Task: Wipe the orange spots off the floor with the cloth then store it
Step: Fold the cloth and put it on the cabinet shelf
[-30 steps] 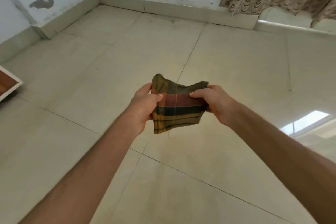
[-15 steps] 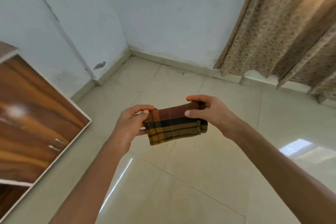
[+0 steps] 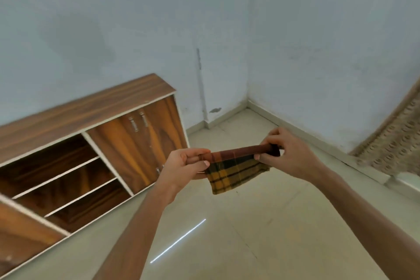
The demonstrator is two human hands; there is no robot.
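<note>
A folded checked cloth (image 3: pixel 234 169), yellow and dark with a red-brown band along its top edge, hangs in the air in front of me. My left hand (image 3: pixel 186 166) pinches its left end and my right hand (image 3: pixel 288 154) pinches its right end, so the fold is stretched between them. The beige tiled floor (image 3: pixel 261 234) lies below; no orange spots show on it in this view.
A low wooden cabinet (image 3: pixel 75 157) stands against the left wall, with open shelves (image 3: pixel 61 179) in its middle and closed doors (image 3: pixel 145 143) at its right. A patterned curtain (image 3: pixel 393 143) hangs at the right. Pale walls meet in the far corner.
The view has lifted and swung left, bringing the cabinet into sight. The cloth has been folded narrower and is held stretched between both hands.
</note>
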